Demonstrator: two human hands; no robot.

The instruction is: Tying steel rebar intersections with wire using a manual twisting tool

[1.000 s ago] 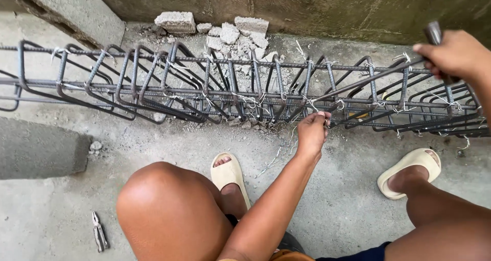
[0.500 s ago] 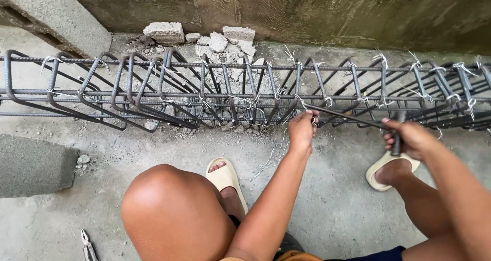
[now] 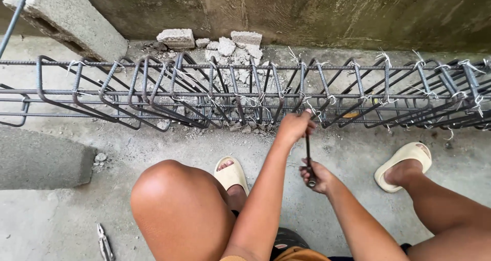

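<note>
The long rebar cage (image 3: 245,95) runs off both sides of the picture, so its ends cannot be seen. The tip of the thin metal tool (image 3: 308,156) hides behind the left hand (image 3: 295,125), and it is hard to tell just what it hooks on. The tool's lower end sits inside the right hand (image 3: 314,175), so that part is hidden too.

The left hand is closed around the top of the tool, right at the front bar of the cage. The right hand is closed around the bottom of the tool, a little lower and nearer the body. The two hands are near each other but not touching.

Inside the cage, many bent steel loops are tied to the long bars with thin wire (image 3: 307,98).

Behind the cage lie broken concrete chunks (image 3: 230,43) by the wall (image 3: 332,10). A grey block (image 3: 66,18) leans at the top left. Pliers (image 3: 105,242) lie on the floor by the left knee (image 3: 169,189). Each foot wears a pale sandal (image 3: 404,159).
</note>
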